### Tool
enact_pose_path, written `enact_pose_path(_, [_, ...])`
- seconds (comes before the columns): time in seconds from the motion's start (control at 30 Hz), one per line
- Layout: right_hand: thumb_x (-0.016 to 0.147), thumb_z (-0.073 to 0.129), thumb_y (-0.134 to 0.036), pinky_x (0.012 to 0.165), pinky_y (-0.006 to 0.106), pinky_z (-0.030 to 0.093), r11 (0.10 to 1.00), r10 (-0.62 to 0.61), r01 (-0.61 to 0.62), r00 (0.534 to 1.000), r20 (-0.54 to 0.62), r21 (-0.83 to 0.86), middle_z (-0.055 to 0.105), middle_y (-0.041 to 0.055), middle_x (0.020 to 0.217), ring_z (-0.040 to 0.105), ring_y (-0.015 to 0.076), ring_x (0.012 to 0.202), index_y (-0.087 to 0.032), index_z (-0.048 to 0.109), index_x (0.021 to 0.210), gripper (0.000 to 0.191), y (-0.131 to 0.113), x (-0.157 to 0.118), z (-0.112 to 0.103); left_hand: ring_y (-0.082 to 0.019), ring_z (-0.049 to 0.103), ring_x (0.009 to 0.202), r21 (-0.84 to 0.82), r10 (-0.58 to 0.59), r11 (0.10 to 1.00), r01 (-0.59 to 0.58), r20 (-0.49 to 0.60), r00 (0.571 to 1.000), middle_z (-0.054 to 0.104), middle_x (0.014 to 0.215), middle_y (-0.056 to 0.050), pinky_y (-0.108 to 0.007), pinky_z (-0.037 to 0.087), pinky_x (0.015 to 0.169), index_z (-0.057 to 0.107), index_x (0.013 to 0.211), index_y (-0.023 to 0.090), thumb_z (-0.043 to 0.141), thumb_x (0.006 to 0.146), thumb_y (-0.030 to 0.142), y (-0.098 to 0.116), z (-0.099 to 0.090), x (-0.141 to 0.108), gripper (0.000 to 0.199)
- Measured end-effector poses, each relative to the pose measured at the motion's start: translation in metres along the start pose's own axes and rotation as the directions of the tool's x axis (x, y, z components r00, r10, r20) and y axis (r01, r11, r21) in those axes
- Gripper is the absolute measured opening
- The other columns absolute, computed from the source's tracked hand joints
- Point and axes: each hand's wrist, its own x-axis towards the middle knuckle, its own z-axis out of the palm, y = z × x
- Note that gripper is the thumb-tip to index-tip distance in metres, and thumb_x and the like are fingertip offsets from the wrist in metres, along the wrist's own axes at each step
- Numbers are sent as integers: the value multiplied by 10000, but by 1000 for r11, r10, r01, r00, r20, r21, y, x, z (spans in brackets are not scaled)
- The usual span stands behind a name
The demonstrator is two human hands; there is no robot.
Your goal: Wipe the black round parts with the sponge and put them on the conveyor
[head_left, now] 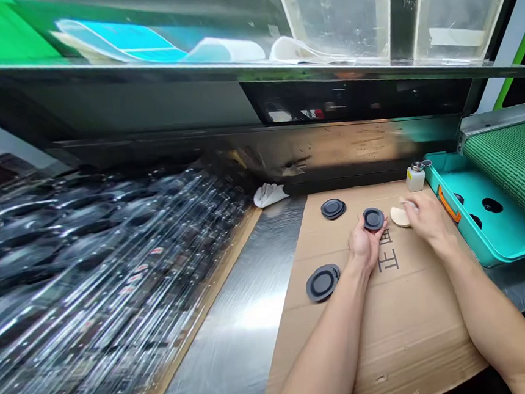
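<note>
My left hand [362,242] is closed around the edge of a round dark-grey disc with a raised rim [373,218], held face up over the cardboard. Just to its right, my right hand [425,216] has its fingers pinched on the edge of a cream-coloured round pad [400,217]; its fingertips are partly hidden. More dark discs lie on the cardboard sheet [411,319]: a small stack [333,208] beyond my left hand and a larger pair [323,282] beside my left forearm.
Clear plastic trays [127,282] are stacked at left. A white crumpled glove or cloth [269,194] lies near the machine. At right are a small pump bottle [416,177], a teal bin [504,231] holding dark round pieces, and a green mesh conveyor belt [516,156]. A metal ledge [251,72] overhangs the table.
</note>
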Motion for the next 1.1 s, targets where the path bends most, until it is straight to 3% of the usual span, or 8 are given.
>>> enact_pose_path(0.1, [987,484,-249,890,257,447,979,-170,167,985,16,121,675,75,1050,610,188,1004,-193,683,1062,220,-25,-7,17,-191,711,914,42,10,999,-15,108,994,738,951,-106,-356,575,892,685,980,109,471,1010,274,-14,2,-4,271])
enact_pose_path(0.23, [1007,441,-250,861,273,438,996,-86,87,996,-33,28,642,84,1043,585,202,993,-189,662,1041,232,-30,-11,29,-190,706,910,83,6,996,-24,205,979,743,966,-100,-373,564,922,708,985,113,541,979,270,-18,3,-9,229])
enact_pose_path(0.4, [1006,450,-269,809,273,423,991,-113,117,992,59,-59,633,70,994,574,203,945,-220,651,970,209,-28,-15,27,-186,709,930,59,28,998,-38,172,985,750,922,-86,-354,553,943,705,916,133,586,952,265,-14,1,-9,182])
enact_pose_path(0.53, [997,441,-239,801,290,414,990,-43,48,998,37,-132,634,86,973,567,217,938,-210,638,910,217,-37,-15,29,-177,709,905,67,33,997,-44,146,989,749,923,-85,-342,554,929,707,946,127,535,980,269,-18,2,-8,226])
enact_pose_path(0.73, [988,473,-229,809,271,426,966,-252,258,947,198,-8,654,55,1001,583,190,942,-215,640,913,184,-38,-18,28,-143,694,835,14,-20,1000,19,66,998,719,847,-75,-298,549,928,675,851,120,436,1022,254,-16,0,-7,323])
enact_pose_path(0.9, [965,476,-207,807,297,435,986,-75,94,987,144,-135,669,90,1025,586,224,993,-210,656,952,181,-21,-14,26,-221,705,973,34,-118,992,118,10,993,733,999,-145,-395,580,901,652,1020,109,422,1022,280,-3,-1,-5,287])
enact_pose_path(1.0, [958,494,-220,845,291,434,998,-38,43,992,119,-35,682,80,1028,600,216,1005,-204,656,972,164,-12,-8,21,-246,714,955,46,-178,983,176,42,983,717,1100,-157,-381,589,777,613,1179,158,433,1008,283,8,-2,-5,278])
enact_pose_path(1.1, [992,442,-253,819,273,435,987,-12,5,999,41,158,697,64,1012,622,188,930,-192,641,1006,208,-10,-3,12,-243,721,858,60,-258,966,252,167,951,697,1177,-160,-332,551,640,573,1269,237,434,992,293,20,-4,-6,315])
